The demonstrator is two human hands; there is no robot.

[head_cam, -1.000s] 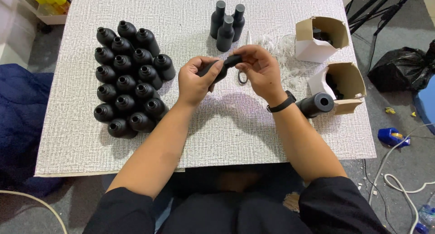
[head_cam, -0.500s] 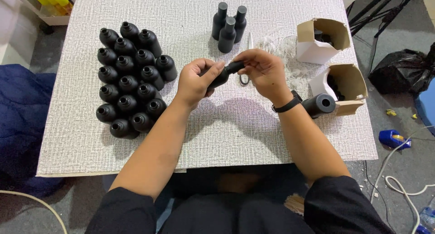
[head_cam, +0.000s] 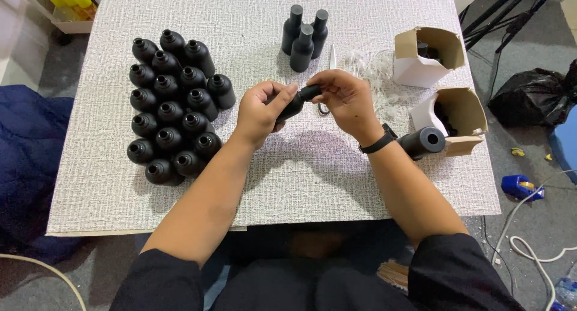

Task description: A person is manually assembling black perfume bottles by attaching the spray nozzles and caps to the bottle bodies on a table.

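Table [head_cam: 180, 209]: a white textured top that fills most of the view, with everything else resting on it or held above it.
Open bottles [head_cam: 171, 115]: a tight cluster of black bottles without caps, standing upright on the left half of the table, well apart from the hands.
Boxes: two open cardboard boxes at the right edge; the far box [head_cam: 421, 64] stands with its mouth up, the near box [head_cam: 466, 115] lies just beside it.
Capped bottles [head_cam: 303, 34]: three black bottles with caps on, upright in a small group at the far middle of the table.
Tube [head_cam: 424, 141]: a black cylinder lying on its side against the near box, open end facing the camera.
White strands [head_cam: 375, 64]: a loose pile of thin white pieces between the capped bottles and the boxes.
Left hand [head_cam: 259, 111]: clenched around the body of the held bottle, above the middle of the table.
Right hand [head_cam: 345, 99]: fingers pinched on the held bottle's top end; a black wristband sits on the wrist.
Held bottle [head_cam: 296, 103]: black, tilted with its top toward the right, between both hands and off the table.
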